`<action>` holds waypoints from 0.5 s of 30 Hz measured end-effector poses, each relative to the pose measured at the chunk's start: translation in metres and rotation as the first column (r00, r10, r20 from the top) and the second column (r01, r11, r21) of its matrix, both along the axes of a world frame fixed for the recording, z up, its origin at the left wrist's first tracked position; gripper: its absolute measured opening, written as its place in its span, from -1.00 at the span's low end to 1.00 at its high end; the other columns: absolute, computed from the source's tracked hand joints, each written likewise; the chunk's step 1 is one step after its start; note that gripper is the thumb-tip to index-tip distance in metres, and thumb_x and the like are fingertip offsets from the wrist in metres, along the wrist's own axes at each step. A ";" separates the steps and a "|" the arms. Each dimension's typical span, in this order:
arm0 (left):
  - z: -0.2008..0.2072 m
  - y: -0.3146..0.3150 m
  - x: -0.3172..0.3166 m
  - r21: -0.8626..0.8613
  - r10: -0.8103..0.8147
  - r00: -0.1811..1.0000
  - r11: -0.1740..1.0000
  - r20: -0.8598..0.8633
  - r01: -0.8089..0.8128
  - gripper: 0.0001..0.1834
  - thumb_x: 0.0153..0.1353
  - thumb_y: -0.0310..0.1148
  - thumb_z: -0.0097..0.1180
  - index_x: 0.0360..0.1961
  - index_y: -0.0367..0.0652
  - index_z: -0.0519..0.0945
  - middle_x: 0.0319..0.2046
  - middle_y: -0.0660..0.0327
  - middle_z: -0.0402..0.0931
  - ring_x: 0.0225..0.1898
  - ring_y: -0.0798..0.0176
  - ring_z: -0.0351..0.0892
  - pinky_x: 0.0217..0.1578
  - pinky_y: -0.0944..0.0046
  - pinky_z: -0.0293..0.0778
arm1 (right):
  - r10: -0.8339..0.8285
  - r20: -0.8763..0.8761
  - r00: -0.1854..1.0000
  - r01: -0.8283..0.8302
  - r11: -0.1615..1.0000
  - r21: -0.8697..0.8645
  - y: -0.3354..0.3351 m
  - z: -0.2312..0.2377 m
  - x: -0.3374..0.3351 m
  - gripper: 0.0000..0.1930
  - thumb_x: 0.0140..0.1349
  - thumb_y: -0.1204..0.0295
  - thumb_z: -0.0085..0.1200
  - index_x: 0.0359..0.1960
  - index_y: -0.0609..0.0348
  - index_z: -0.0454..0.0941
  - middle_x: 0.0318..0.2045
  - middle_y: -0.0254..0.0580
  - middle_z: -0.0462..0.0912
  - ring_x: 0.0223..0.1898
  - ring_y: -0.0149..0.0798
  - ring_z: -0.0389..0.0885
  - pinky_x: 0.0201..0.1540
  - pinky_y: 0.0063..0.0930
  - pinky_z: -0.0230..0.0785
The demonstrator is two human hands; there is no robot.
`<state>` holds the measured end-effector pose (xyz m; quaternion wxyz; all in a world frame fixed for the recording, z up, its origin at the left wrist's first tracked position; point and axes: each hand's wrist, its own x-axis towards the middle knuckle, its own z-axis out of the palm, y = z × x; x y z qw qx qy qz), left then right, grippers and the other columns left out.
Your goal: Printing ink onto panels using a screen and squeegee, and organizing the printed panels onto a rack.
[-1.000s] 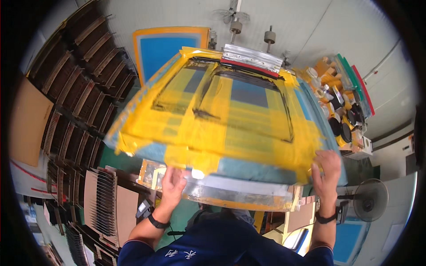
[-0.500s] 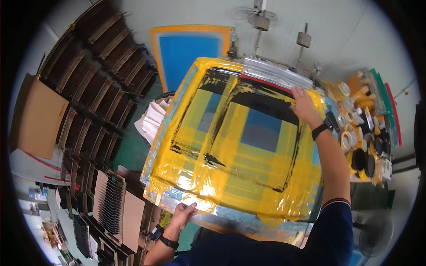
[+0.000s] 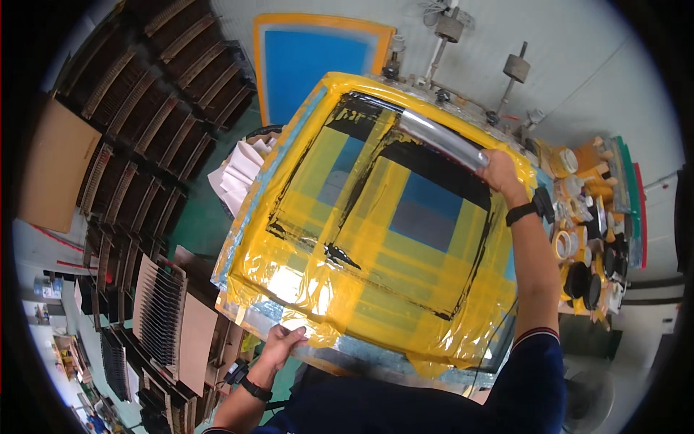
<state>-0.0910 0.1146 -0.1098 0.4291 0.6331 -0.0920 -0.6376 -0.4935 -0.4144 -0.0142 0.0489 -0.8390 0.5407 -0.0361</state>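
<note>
A screen-printing frame [image 3: 383, 307], covered in glossy yellow tape, lies in front of me. Its mesh has two taped-off windows edged with smeared black ink, and a blue and grey patch [image 3: 426, 210] shows through the larger one. My right hand [image 3: 501, 173] is closed round the right end of a silver metal squeegee [image 3: 442, 139]. The squeegee lies across the far part of the mesh, tilted, beside a broad band of black ink [image 3: 430, 168]. At the near left edge my left hand [image 3: 280, 347] grips the frame, thumb on top, its other fingers partly hidden.
Racks of dark trays [image 3: 137, 130] fill the left side, with a cardboard sheet [image 3: 58, 166] beside them. Behind the frame stands a blue screen with an orange border [image 3: 318, 69]. Tape rolls and tubs crowd a shelf [image 3: 578, 224] on the right. White paper [image 3: 242, 173] fills a bin.
The squeegee has come off the far edge toward me and tipped, hiding its red blade. My right hand has closed round its end. The left hand keeps its hold; the view has shifted slightly.
</note>
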 end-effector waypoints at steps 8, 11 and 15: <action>0.006 -0.007 -0.004 0.032 -0.004 0.999 0.999 0.048 0.003 -0.65 0.28 -0.32 0.28 -0.31 -0.51 0.58 -0.36 0.02 0.63 -0.38 0.22 0.67 -0.25 0.29 0.66 | 0.065 0.191 0.979 -0.074 0.996 0.039 0.206 0.011 0.034 -0.70 -0.04 0.44 0.31 -0.19 0.08 0.68 -0.31 0.04 0.69 -0.22 0.13 0.65 -0.13 -0.10 0.51; 0.023 -0.011 0.007 0.031 -0.184 0.983 0.983 0.014 0.183 -0.61 0.28 -0.26 0.29 -0.24 -0.51 0.60 -0.35 0.01 0.66 -0.34 0.22 0.70 -0.27 0.29 0.65 | 0.055 0.221 0.974 -0.051 0.998 -0.024 0.283 0.007 0.056 -0.72 -0.03 0.53 0.24 -0.20 0.13 0.67 -0.30 0.00 0.69 -0.20 0.09 0.65 -0.13 -0.12 0.50; 0.079 -0.021 0.015 -0.072 -0.539 0.782 0.807 0.314 0.585 -0.77 0.24 -0.34 0.32 -0.25 -0.33 0.65 -0.38 0.17 0.68 -0.38 0.29 0.68 -0.28 0.33 0.62 | 0.029 0.229 0.973 -0.004 0.994 -0.109 0.334 0.013 0.068 -0.69 -0.01 0.60 0.14 -0.16 0.12 0.66 -0.24 -0.05 0.70 -0.17 0.07 0.63 -0.12 -0.14 0.50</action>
